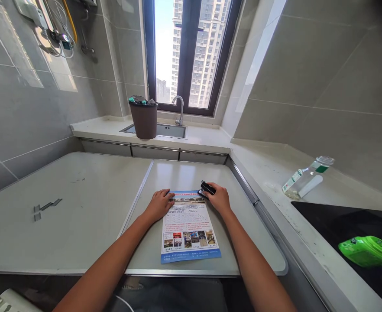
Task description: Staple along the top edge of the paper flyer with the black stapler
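Observation:
A printed sheet (191, 225) with blue edges, text and small photos lies flat on the white table (106, 234). My left hand (159, 204) rests with its fingers spread on the sheet's upper left edge and the table beside it. At the sheet's upper right corner, my right hand (218, 198) grips a black stapler (207, 189), whose front end is over the paper. Strips of staples (50, 204) lie on the left part of the table.
Behind the table, a brown bin (144, 120) stands by the sink (171, 130) and faucet (180, 112). On the right counter are a clear glass bottle (308, 177) and a green bottle (368, 251) on a black surface.

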{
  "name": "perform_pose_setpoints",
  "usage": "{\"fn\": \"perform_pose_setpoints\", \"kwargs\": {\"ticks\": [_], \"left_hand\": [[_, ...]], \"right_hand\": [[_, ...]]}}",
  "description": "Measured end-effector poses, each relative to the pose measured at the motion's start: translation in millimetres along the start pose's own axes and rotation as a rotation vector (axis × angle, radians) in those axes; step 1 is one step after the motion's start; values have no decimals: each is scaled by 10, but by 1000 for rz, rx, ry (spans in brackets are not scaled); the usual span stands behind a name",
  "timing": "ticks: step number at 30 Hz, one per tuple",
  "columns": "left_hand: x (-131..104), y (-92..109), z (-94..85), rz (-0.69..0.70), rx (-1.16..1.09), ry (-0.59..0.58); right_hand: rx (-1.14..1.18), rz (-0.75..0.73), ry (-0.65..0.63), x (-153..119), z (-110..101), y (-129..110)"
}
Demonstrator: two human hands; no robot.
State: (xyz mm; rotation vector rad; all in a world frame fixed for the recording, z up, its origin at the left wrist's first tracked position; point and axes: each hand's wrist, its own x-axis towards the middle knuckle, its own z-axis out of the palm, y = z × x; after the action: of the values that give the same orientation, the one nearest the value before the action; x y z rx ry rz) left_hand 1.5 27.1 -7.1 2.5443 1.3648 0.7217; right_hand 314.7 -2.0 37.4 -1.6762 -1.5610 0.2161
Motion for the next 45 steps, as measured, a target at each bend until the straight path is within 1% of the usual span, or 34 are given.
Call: {"fn": "perform_pose_setpoints", "kwargs": {"ticks": [2,5,8,10,13,19,21,22,24,26,28,30,31,36,40,42,45], "left_hand": [[-5,-27,8,33,-9,-23],[-10,-51,-2,82,-62,-39],[-18,-48,6,72,-83,-16],[-22,-35,19,42,-83,-9],[-26,-15,23,20,-53,-14],[-14,-5,3,34,-21,3],[-14,-6,6,20,-22,13],[-15,-5,7,10,-19,16],[-23,3,0,-20,1,11],[-35,20,-22,-36,23,-42],[-48,42,-58,-18,21,-119],[-60,61,-100,26,-4,-173],[-64,69,-121,46,-16,-180],[-72,95,-198,113,-69,-180],[-80,120,-232,163,-92,-207],[-86,124,-233,171,-94,-215],[-88,106,-206,176,-97,-207]], "right_hand": [[-34,14,21,24,-31,124],[-20,-28,71,55,-41,294],[-37,-60,52,87,-38,426],[-50,-64,-9,102,-47,472],[-12,-96,-122,106,-87,475],[159,-209,-430,66,-197,374],[174,-237,-486,51,-212,340],[158,-243,-481,46,-214,326],[78,-237,-405,42,-209,306],[-26,-222,-298,45,-197,299],[-91,-202,-242,48,-181,303],[-97,-184,-236,50,-161,316],[-92,-182,-231,50,-147,323],[-126,-224,-171,52,-34,341],[-125,-212,-151,66,41,304],[-106,-218,-169,72,39,275],[-22,-269,-260,65,-15,223]]}}
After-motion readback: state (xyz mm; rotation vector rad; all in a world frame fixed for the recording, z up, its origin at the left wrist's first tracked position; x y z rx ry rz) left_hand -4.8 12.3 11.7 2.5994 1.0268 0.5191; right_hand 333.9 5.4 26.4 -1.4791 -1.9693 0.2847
